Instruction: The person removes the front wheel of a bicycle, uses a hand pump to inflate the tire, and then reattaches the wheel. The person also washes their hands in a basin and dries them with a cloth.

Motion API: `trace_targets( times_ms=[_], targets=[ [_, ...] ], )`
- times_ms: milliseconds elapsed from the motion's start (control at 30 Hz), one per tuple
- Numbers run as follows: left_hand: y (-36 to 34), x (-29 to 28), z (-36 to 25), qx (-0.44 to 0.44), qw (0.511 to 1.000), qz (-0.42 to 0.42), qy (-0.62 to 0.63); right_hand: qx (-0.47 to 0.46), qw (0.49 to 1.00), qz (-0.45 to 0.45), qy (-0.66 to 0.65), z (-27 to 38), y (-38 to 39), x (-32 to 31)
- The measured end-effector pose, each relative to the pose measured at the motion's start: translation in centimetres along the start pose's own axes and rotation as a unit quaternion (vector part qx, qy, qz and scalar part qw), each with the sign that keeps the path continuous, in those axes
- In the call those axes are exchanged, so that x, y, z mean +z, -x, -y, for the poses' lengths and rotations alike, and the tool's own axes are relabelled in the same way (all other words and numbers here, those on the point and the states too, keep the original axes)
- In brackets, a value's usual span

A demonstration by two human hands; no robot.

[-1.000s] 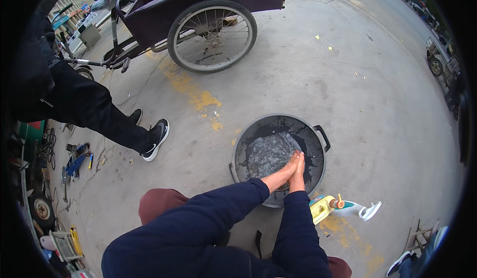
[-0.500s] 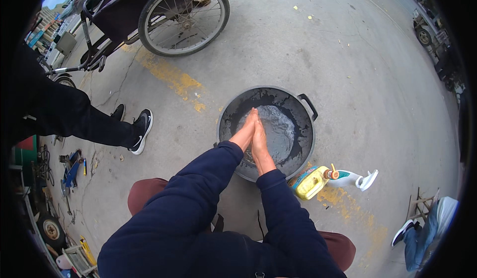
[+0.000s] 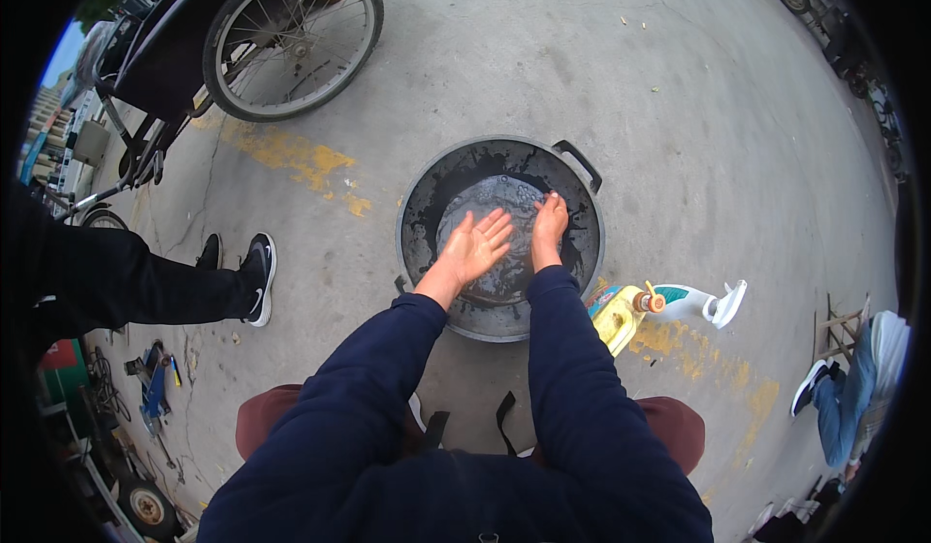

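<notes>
A wide dark grey basin with side handles [image 3: 419,194] stands on the ground in front of me, with shallow, rippled water [image 3: 485,194] and a few bubbles in its bottom. Over the water, my left hand [image 3: 475,249] is open, palm turned up and fingers spread. My right hand [image 3: 550,225] hangs over the basin's right half with its fingers loosely bent and nothing seen in it. The two hands are apart, and both look bare and wet.
Right of the basin are a yellow jug [image 3: 619,322] and a white spray bottle [image 3: 690,303]. A person in black trousers [image 3: 165,281] stands at left, below a cart wheel [image 3: 294,44]. Tools [image 3: 153,383] lie far left; a seated person's jeans [image 3: 842,407] show at right.
My hands were pressed palm to palm over the water; now they have parted, the left turning palm up and the right moving right. The view has shifted slightly.
</notes>
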State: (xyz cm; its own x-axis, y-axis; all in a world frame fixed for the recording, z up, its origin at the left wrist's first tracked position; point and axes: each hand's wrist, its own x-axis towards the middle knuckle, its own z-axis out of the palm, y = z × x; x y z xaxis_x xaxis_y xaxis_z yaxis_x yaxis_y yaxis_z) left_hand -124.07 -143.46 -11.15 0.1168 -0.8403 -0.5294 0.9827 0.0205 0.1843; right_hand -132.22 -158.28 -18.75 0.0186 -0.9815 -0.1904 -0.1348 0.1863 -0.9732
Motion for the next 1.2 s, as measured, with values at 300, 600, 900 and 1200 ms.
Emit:
trace_targets(
  times_ms=[300,600,900,1200],
  targets=[
    [-1.6,-1.9,-3.4,-0.076,0.990,-0.069,-0.099,0.505,0.717,0.153,-0.455,-4.3,8.7,5.5],
    [-4.8,-0.7,0.5,0.117,0.974,-0.174,-0.085,-0.099,0.977,0.148,0.117,3.7,9.6,2.0],
    [-3.1,-4.5,-1.3,-0.013,0.957,-0.269,-0.108,0.234,0.956,0.051,-0.167,-2.8,3.8,1.4],
    [-5.6,-3.6,-1.1,0.187,0.944,-0.173,-0.210,0.024,0.968,0.247,0.022,3.4,11.3,4.1]
  ],
)
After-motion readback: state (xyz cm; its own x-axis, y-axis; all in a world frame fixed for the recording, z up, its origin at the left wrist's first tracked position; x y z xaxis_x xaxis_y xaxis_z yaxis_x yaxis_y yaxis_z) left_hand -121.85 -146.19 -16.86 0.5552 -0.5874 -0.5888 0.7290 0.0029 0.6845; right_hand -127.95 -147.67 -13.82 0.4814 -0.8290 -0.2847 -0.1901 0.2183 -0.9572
